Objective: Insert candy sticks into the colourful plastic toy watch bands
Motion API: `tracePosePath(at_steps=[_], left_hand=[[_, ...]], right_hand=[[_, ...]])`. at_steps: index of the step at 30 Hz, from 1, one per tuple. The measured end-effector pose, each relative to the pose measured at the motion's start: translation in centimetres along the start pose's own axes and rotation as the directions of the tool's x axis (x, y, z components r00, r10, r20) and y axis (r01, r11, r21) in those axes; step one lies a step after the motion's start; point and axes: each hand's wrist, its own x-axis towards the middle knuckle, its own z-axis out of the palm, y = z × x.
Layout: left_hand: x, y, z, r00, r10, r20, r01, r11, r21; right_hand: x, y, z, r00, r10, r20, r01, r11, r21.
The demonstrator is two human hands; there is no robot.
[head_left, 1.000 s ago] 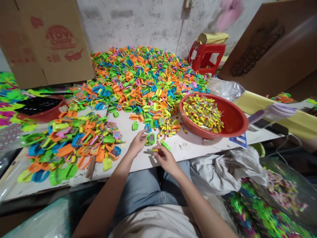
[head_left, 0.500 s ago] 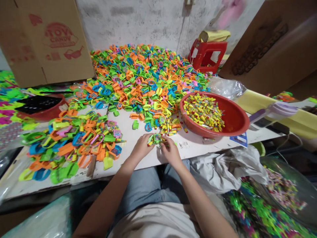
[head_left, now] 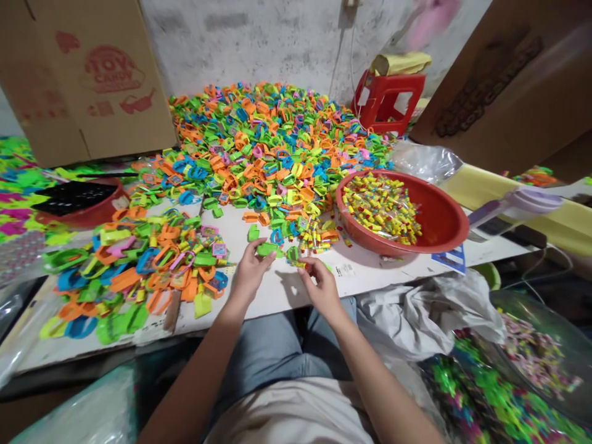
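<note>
Over the white tabletop (head_left: 282, 290), my left hand (head_left: 247, 274) pinches a bright green plastic toy watch part (head_left: 268, 249) between thumb and fingers. To its right, my right hand (head_left: 320, 282) has its thumb and index finger closed at a small yellow wrapped candy (head_left: 296, 264). A green watch face piece (head_left: 293, 252) is just past those fingertips; whether it touches the candy I cannot tell. Several loose yellow candies (head_left: 315, 235) lie beyond my right hand, beside a blue toy watch (head_left: 276, 237).
A large heap of colourful toy watches (head_left: 259, 142) spreads against the wall. Another pile (head_left: 139, 265) lies at left. A red basin (head_left: 439, 216) of yellow candies stands at right, with a purple-handled scoop (head_left: 513, 203) beside it. Cardboard boxes (head_left: 92, 80) and a red stool (head_left: 388, 102) stand behind.
My hands were together around a green watch piece and have moved apart. The left one has shifted left with a green part; the right one stays near the same spot.
</note>
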Motion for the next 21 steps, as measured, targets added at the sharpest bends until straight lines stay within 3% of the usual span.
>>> tracePosePath(at_steps=[4, 6, 8, 13, 18, 21], left_hand=[[-3.0, 1.9, 0.2, 0.982, -0.169, 0.09, 0.187, 0.945, -0.269], [-4.3, 2.2, 0.4, 0.967, -0.214, 0.136, 0.246, 0.921, -0.302], [-5.3, 2.1, 0.5, 0.957, -0.231, 0.175, 0.275, 0.915, -0.296], [-7.1, 2.2, 0.4, 0.954, -0.199, 0.226, 0.23, 0.965, -0.121], [-8.0, 3.7, 0.3, 0.95, -0.167, 0.265, 0.126, 0.978, 0.166], [-8.5, 4.6, 0.2, 0.948, -0.075, 0.31, -0.013, 0.962, 0.273]], right_hand=[[-0.5, -1.7, -0.6, 0.998, 0.062, 0.034, -0.069, 0.96, 0.272], [-0.8, -2.3, -1.0, 0.992, 0.11, 0.063, -0.126, 0.924, 0.361], [-1.2, -2.8, -1.2, 0.988, 0.127, 0.094, -0.151, 0.926, 0.345], [-2.0, -3.4, -1.2, 0.978, -0.008, 0.21, -0.024, 0.989, 0.149], [-2.1, -3.7, -1.2, 0.944, 0.022, 0.329, -0.069, 0.989, 0.13], [-2.2, -4.0, -1.5, 0.93, 0.027, 0.367, -0.053, 0.997, 0.062]])
